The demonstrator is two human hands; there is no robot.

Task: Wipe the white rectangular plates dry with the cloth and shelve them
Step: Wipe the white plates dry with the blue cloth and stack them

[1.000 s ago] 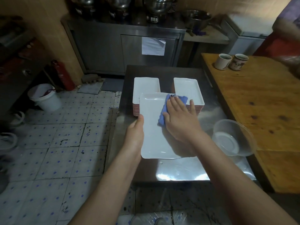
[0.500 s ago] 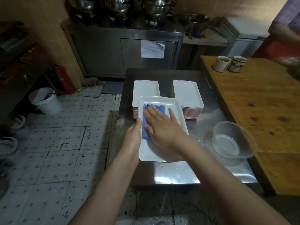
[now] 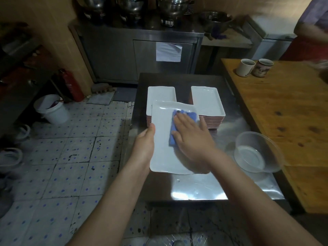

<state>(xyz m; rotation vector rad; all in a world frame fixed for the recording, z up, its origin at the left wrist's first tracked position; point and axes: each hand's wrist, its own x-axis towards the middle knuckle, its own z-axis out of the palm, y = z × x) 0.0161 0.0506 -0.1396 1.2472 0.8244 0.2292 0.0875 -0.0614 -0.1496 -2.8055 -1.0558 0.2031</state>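
Note:
I hold a white rectangular plate (image 3: 161,139) over the steel table (image 3: 195,189). My left hand (image 3: 144,144) grips its left edge, thumb on the rim. My right hand (image 3: 192,139) lies flat with straight fingers and presses a blue cloth (image 3: 174,127) onto the plate's upper right part. Behind it stand two stacks of white rectangular plates with red undersides: the left stack (image 3: 160,94) partly hidden by the held plate, the right stack (image 3: 206,102) in plain sight.
A clear plastic bowl (image 3: 257,151) sits on the table's right side. A wooden table (image 3: 287,110) with two mugs (image 3: 245,67) adjoins on the right. A white bucket (image 3: 51,109) and a red extinguisher (image 3: 71,84) stand on the tiled floor at left. Another person (image 3: 312,32) is at far right.
The cloth under my right hand went from the plate's top right to its left side, then back toward the right. My left hand kept its hold on the plate's edge.

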